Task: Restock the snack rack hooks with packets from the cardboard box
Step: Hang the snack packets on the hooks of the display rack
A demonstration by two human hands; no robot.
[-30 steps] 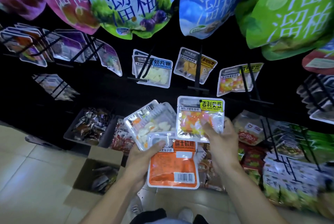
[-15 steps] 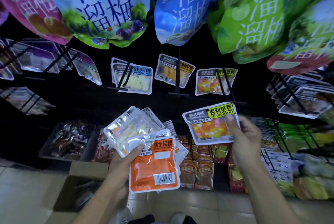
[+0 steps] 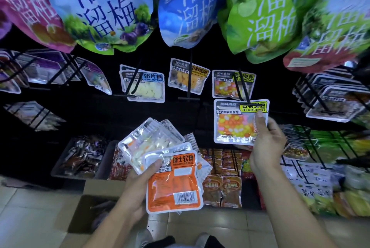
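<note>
Five big plum bags hang across the top of the rack, pink, pale blue, blue, green and one green-and-red at the right edge. Below them I count three hooks with small packets in the middle row: milk candy, mango candy and jelly beans, with more packets on hooks far left and far right that I cannot count. One cardboard box sits open on the tiled floor at lower left, its contents dark and unclear. My left hand grips a fanned stack of packets, at least four, with an orange packet on top under the thumb and a clear one of pale candy behind it. My right hand pinches one bean packet by its right edge, thumb on the front, holding it upright just under the jelly beans already hanging; its top edge meets the tip of that hook, though I cannot tell if the hole is threaded. Two shoe tips show at the bottom edge.
</note>
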